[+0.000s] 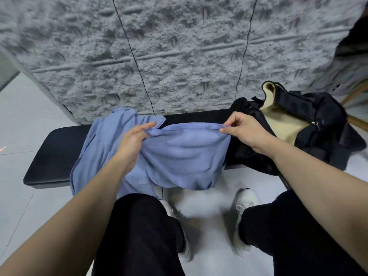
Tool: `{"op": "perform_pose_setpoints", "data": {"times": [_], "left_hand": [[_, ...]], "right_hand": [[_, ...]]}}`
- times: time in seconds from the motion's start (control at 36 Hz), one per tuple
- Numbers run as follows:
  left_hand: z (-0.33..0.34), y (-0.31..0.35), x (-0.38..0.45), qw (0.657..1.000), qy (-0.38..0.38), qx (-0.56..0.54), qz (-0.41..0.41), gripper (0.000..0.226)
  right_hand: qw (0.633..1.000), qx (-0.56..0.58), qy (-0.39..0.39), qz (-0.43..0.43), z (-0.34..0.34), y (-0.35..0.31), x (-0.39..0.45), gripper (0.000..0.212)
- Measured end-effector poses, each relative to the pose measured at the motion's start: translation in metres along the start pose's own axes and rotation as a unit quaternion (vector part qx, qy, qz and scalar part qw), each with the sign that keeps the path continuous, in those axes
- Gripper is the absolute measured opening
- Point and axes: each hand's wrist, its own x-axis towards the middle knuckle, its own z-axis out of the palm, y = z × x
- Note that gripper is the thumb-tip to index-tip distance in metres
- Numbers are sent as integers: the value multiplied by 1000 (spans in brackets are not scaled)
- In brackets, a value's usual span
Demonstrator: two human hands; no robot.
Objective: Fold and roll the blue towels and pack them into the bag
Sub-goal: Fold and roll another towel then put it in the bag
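A blue towel (pixel 185 156) hangs stretched between my two hands above the black bench (pixel 51 156). My left hand (pixel 133 140) grips its upper edge near the middle of the view. My right hand (pixel 245 130) pinches the other upper corner. A second blue towel (pixel 101 142) lies crumpled on the bench behind and to the left, draping over the front edge. The black bag (pixel 310 114) sits open on the right end of the bench, showing its beige lining (pixel 282 124).
A grey textured wall (pixel 179 56) rises right behind the bench. My legs in black trousers (pixel 143 232) and white shoes (pixel 243 212) stand on the pale tiled floor (pixel 25 126). A wooden chair leg (pixel 356 92) shows at the far right.
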Motion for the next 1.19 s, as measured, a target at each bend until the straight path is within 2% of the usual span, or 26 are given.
{"op": "perform_pose_setpoints", "data": {"times": [0.17,0.31,0.39,0.5,0.61,0.81,0.94,0.97,1.03,1.19], "left_hand": [[-24,13,-28,998,1,51,27,40],[-40,35,-44,987,-83,130,51,35],[-50,47,-50,980,-80,176,53,31],[-60,61,-53,977,-93,189,33,32],[-59,72,-56,978,-91,186,14,18],[-54,85,-54,983,-98,151,-23,10],[-53,88,-41,989,-82,118,-21,14],[-53,88,-37,990,-78,113,-19,13],[-53,90,-28,991,-75,109,-16,14],[-59,108,-7,980,-114,162,-9,22]], "right_hand": [[999,15,-21,23,-19,-17,-25,26],[993,-12,-94,73,-34,-37,-41,32],[990,-41,-109,78,-42,-52,-49,16],[993,-60,-85,64,-49,-68,-56,7],[992,-96,-73,43,-52,-83,-59,10],[988,-94,-88,86,-53,-91,-52,14],[983,-92,-127,90,-50,-97,-41,6],[983,-90,-130,89,-50,-97,-38,9],[983,-95,-128,87,-50,-99,-32,14],[988,-95,-91,85,-51,-108,-3,11]]}}
